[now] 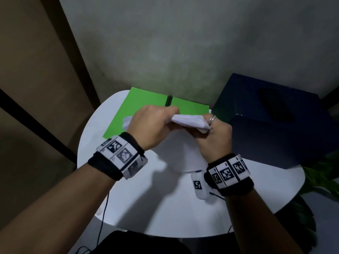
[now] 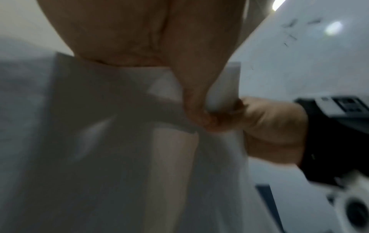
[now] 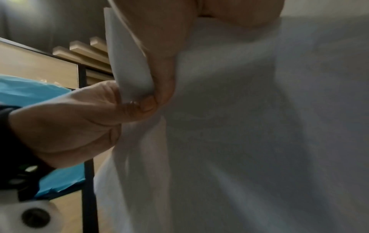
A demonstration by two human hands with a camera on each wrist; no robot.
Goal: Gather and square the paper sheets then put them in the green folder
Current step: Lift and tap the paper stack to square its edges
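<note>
Forearms nearest the head camera, each with a black wrist band (image 1: pixel 104 166) carrying white marker tiles. Left hand (image 1: pixel 152 125) and right hand (image 1: pixel 213 138) raised together above the white round table (image 1: pixel 146 198), both gripping the paper sheets (image 1: pixel 190 121) by the upper edge. Left hand: fingers curled over the top of the stack, thumb pressed against the near face (image 2: pixel 191 100). Right hand: pinching the right part of the same edge between thumb and fingers (image 3: pixel 151 88); a ring (image 1: pixel 211 120) visible on one finger. Sheets hanging downward from the grip, roughly upright, upper edge crumpled and bent between the hands, lower part draped toward the table. Sheet count: cannot tell, wrist views blurred. Lower edge touching the table or not: cannot tell.

Green folder (image 1: pixel 124 114) lying open and flat at the far side of the table, dark spine (image 1: pixel 168 100) running down the middle, partly hidden behind the hands and sheets. Sheets held in front of the folder, not inside it.

Dark blue box (image 1: pixel 271 121) at the right of the table, just beside the folder. Green leaves (image 1: pixel 319 173) at the right edge. Grey wall (image 1: pixel 183 43) behind.
</note>
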